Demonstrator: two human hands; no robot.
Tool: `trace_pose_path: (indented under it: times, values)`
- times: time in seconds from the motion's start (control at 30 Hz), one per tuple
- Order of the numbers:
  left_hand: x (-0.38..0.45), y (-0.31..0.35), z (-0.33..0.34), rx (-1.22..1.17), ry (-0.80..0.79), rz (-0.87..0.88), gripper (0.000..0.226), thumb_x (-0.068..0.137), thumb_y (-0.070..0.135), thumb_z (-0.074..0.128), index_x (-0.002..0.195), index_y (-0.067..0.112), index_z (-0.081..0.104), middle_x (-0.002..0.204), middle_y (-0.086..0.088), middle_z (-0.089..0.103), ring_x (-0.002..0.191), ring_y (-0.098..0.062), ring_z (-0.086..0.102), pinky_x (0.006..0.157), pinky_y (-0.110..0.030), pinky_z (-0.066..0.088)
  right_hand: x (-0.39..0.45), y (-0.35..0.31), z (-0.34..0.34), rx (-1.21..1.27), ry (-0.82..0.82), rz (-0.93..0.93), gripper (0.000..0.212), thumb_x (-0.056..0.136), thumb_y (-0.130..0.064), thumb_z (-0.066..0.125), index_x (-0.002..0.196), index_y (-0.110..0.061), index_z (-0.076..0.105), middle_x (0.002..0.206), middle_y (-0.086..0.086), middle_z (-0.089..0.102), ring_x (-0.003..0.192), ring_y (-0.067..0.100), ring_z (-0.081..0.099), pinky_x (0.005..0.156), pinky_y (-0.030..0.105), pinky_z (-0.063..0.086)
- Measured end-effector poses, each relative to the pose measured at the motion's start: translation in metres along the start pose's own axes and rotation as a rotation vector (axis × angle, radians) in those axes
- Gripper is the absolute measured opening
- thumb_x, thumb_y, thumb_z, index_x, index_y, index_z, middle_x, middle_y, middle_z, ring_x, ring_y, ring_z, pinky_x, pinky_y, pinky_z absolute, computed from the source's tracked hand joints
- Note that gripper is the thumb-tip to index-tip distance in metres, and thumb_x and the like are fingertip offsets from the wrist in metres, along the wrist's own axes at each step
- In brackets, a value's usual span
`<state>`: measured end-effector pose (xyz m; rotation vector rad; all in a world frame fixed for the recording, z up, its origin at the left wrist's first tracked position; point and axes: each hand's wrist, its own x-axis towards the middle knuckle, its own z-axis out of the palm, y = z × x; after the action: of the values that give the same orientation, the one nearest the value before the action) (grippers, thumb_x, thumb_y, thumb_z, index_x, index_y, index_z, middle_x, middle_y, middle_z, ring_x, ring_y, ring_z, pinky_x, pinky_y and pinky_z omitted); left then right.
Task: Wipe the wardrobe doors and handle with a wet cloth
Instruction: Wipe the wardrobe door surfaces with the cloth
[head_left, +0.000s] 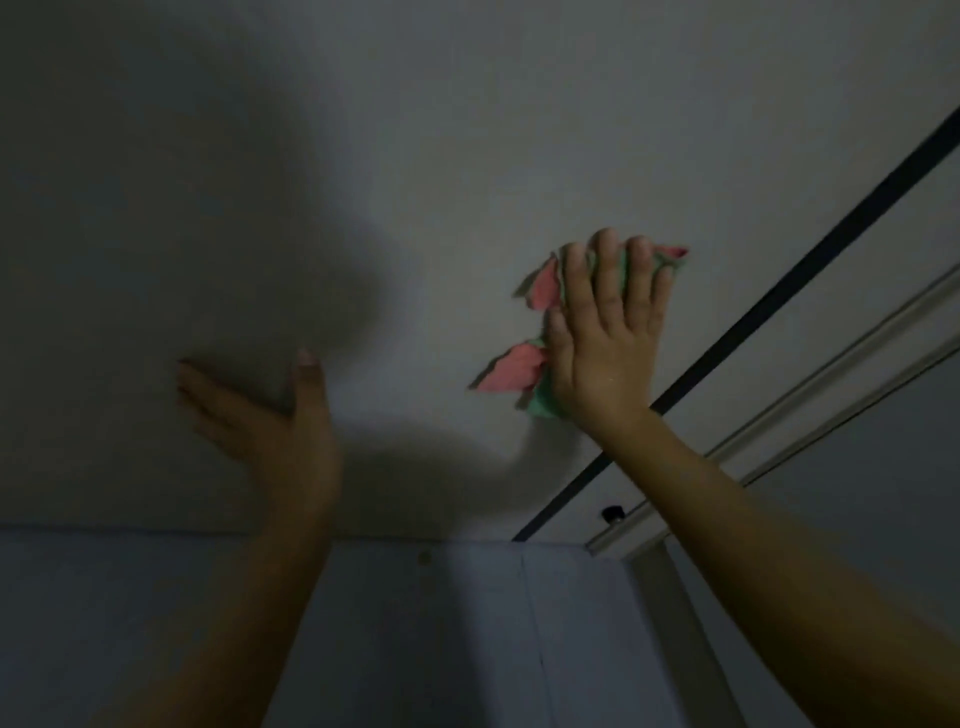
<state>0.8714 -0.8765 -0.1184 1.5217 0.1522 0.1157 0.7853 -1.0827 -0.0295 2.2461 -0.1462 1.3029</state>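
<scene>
A pale grey wardrobe door (415, 156) fills most of the dim view. My right hand (608, 332) presses a pink and green cloth (511, 366) flat against the door with straight fingers; corners of the cloth stick out to the left and at the top right. My left hand (265, 415) rests flat on the door further left, fingers spread, in shadow. No handle is visible.
A dark strip (779, 296) runs diagonally along the door's right side, with a pale metal rail (831, 384) beyond it. A small black knob (612, 513) sits near the rail's lower end. Below the door's edge is a bluish panel (441, 623).
</scene>
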Motion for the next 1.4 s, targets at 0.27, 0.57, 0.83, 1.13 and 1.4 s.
trace_pose_path:
  times: [0.27,0.57,0.83,1.13,1.4]
  values:
    - [-0.023,0.066,0.027,0.032,-0.036,0.664,0.082,0.09,0.053,0.051,0.153,0.022,0.008,0.156,-0.02,-0.01,0.147,-0.029,-0.005,0.119,-0.045,0.012,0.031,-0.043,0.011,0.066,0.101,-0.256,0.061,0.088,-0.032,0.059,0.145,-0.022,0.037,0.153,-0.002,0.026,0.147,0.02,0.009,0.119,0.041,0.005]
    - [-0.029,0.095,0.058,0.326,-0.093,1.071,0.065,0.09,0.044,0.048,0.147,0.014,0.034,0.154,-0.028,0.01,0.144,-0.038,0.004,0.118,-0.05,0.007,0.015,0.059,-0.008,0.083,0.195,0.463,0.053,0.103,-0.034,0.015,0.152,-0.015,0.008,0.159,0.0,0.003,0.146,0.019,-0.004,0.118,0.049,0.004]
    - [-0.025,0.103,0.068,0.386,-0.054,1.219,0.067,0.089,0.043,0.047,0.147,0.014,0.03,0.15,-0.036,0.013,0.14,-0.049,0.011,0.115,-0.056,0.007,-0.006,0.056,-0.007,0.088,0.085,0.149,0.054,0.103,-0.033,0.019,0.153,-0.026,-0.002,0.16,-0.006,-0.01,0.147,0.021,-0.003,0.118,0.047,0.003]
    - [-0.05,0.102,0.094,0.363,-0.156,1.346,0.066,0.085,0.039,0.045,0.143,0.008,0.035,0.154,-0.022,0.013,0.145,-0.038,0.009,0.114,-0.054,0.012,-0.001,0.05,-0.003,0.316,0.276,0.859,0.051,0.102,-0.047,0.005,0.15,-0.038,-0.008,0.159,-0.011,-0.007,0.147,0.016,-0.006,0.118,0.046,-0.001]
    - [-0.061,0.181,0.128,0.352,-0.133,1.536,0.059,0.086,0.026,0.046,0.143,0.01,0.04,0.151,-0.027,0.023,0.143,-0.039,0.012,0.114,-0.057,0.006,0.006,0.087,-0.011,0.188,0.269,0.661,0.049,0.104,-0.039,0.007,0.152,-0.032,-0.003,0.159,-0.014,-0.008,0.147,0.015,-0.003,0.119,0.037,-0.003]
